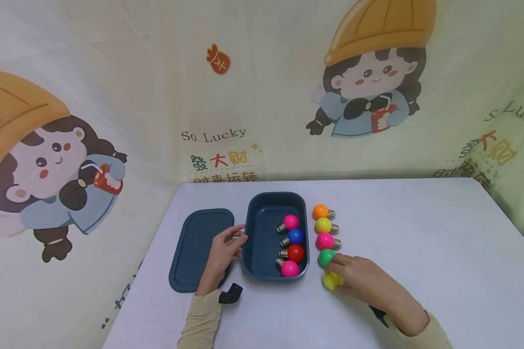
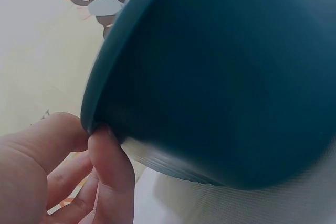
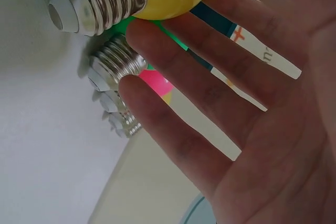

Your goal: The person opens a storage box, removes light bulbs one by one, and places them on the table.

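My left hand (image 1: 227,247) is at the left side of a dark blue box (image 1: 255,271), its thumb and finger pinching the rim (image 2: 97,95) in the left wrist view. Over the near end of a column of colored light bulbs, my right hand (image 1: 362,278) pinches a yellow bulb (image 1: 332,281); the right wrist view shows its metal screw base (image 3: 100,3) pointing away from the fingers. Whether this bulb touches the table I cannot tell. Just beyond it lies a green bulb (image 1: 326,257), partly covered by my fingers.
Farther up the column are pink (image 1: 325,241), yellow (image 1: 323,225) and orange (image 1: 320,211) bulbs. Along the box's right wall lie a pink (image 1: 291,222), a blue (image 1: 295,236), a red (image 1: 295,253) and another pink bulb (image 1: 290,269). A flat dark lid (image 1: 192,252) lies left of the box.
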A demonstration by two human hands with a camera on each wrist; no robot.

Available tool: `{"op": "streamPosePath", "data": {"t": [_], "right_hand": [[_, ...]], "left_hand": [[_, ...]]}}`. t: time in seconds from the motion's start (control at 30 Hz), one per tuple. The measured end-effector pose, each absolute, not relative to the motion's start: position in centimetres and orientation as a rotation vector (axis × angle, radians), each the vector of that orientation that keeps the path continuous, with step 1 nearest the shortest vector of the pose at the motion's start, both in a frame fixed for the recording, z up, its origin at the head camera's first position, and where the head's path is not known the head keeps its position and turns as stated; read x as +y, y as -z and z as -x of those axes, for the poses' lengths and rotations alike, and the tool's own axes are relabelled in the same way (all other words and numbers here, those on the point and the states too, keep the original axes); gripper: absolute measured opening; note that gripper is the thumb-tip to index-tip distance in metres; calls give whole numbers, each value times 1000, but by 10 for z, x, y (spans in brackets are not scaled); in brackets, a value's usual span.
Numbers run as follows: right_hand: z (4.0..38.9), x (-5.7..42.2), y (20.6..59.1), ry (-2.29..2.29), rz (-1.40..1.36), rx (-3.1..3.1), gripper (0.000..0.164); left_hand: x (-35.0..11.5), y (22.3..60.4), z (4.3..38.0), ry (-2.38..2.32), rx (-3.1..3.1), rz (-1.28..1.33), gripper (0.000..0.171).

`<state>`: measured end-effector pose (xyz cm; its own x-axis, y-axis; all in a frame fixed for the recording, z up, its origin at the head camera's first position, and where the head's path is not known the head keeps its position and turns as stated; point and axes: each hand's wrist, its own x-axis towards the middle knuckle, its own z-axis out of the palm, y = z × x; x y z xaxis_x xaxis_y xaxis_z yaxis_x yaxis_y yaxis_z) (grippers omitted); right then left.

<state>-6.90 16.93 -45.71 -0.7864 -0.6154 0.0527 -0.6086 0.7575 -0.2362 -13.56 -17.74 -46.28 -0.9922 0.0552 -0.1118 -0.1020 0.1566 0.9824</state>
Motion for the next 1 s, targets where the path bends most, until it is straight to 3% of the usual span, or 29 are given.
{"op": "streamPosePath", "data": {"t": [1.0], "right_hand": [[78,172,438,365,1066,2967,40]], "left_hand": [[-178,462,138,-1970,2270,72,40]]}}
